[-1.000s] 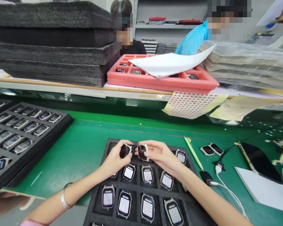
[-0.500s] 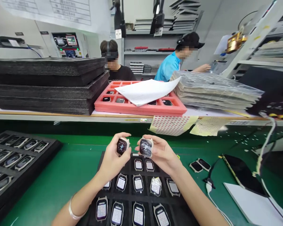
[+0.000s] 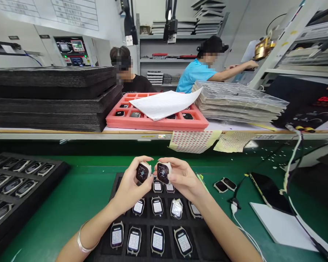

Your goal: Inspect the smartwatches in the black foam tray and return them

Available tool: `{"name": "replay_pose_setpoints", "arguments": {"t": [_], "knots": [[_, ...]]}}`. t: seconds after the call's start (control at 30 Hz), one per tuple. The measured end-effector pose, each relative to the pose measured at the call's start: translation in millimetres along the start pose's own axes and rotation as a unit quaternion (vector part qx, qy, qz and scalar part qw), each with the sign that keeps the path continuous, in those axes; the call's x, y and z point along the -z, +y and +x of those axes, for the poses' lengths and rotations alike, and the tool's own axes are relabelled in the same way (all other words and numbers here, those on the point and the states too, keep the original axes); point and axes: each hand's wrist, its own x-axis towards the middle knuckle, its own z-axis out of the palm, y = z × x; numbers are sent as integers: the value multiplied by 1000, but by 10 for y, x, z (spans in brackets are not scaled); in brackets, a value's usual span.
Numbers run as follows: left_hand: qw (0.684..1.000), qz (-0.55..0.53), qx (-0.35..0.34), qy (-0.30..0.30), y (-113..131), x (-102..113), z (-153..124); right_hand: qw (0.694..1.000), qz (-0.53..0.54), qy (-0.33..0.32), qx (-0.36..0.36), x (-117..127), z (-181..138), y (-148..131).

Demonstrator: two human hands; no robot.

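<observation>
My left hand (image 3: 131,183) is closed round a strapless smartwatch (image 3: 143,172), its dark screen lit with a small figure. Close beside it, my right hand (image 3: 186,179) grips a second smartwatch (image 3: 163,173) by its edges, screen toward me. The two watches are nearly side by side. Beneath both hands lies a black foam tray (image 3: 205,240) with strapless watches in its compartments, most showing bright white screens. One watch in the tray (image 3: 176,208) has a shiny clear film over its face. My forearms cover parts of the tray.
At the left is another black tray (image 3: 58,171) of watches. Two small dark screens (image 3: 221,186), a phone (image 3: 270,193), a white box (image 3: 281,227) and cables lie at right. A shelf behind bears foam stacks (image 3: 51,105) and a red tray (image 3: 155,125). Two people work beyond.
The two held watches have come closer together, and the right one has turned so its screen graphic shows more clearly. The view has shifted slightly. The person in blue has stretched an arm out.
</observation>
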Motion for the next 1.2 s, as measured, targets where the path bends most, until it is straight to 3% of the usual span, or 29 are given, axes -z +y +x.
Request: {"name": "replay_pose_setpoints", "arguments": {"t": [0.13, 0.43, 0.67, 0.9, 1.2], "knots": [[999, 37, 11, -20, 4, 9, -19, 1000, -9, -12, 8, -7, -7, 27], [1000, -1, -7, -9, -18, -20, -7, 999, -35, -25, 22, 4, -10, 2], [998, 53, 5, -34, -7, -10, -16, 999, -27, -19, 21, 17, -8, 47], [1000, 2, -4, -16, -19, -14, -27, 999, -34, -29, 15, 15, -14, 34], [999, 41, 5, -14, -17, -29, -20, 999, -34, -18, 21, 1, -19, 45]]}}
